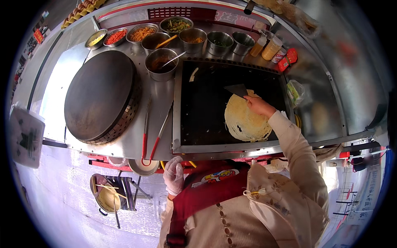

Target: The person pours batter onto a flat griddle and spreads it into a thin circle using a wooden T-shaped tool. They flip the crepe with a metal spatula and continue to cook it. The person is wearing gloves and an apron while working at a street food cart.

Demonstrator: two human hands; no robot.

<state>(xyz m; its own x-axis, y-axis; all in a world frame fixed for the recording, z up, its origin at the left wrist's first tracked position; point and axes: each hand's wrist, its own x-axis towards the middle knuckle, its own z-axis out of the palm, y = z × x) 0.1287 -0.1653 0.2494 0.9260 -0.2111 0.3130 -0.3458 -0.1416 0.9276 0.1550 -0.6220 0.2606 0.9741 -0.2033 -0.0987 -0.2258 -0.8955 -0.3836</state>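
A thin round crepe [245,119] with a small hole near its lower edge lies on the right part of a black flat griddle [204,114]. My right hand [260,106] is closed around a metal scraper [237,90], over the crepe's upper part. Its wide blade reaches past the crepe's upper left edge; the handle is hidden in my fist. My left hand [174,176], in a clear plastic glove, hangs by the apron [201,189] below the counter's front edge. Its fingers are curled, and whether anything is inside them cannot be seen.
Left of the griddle stands a round crepe plate [99,96]; red-handled tongs [151,139] lie between them. Along the back are several metal bowls of food, a sauce pot [161,66] with a spoon, and squeeze bottles [271,48]. A batter pot [107,198] sits lower left.
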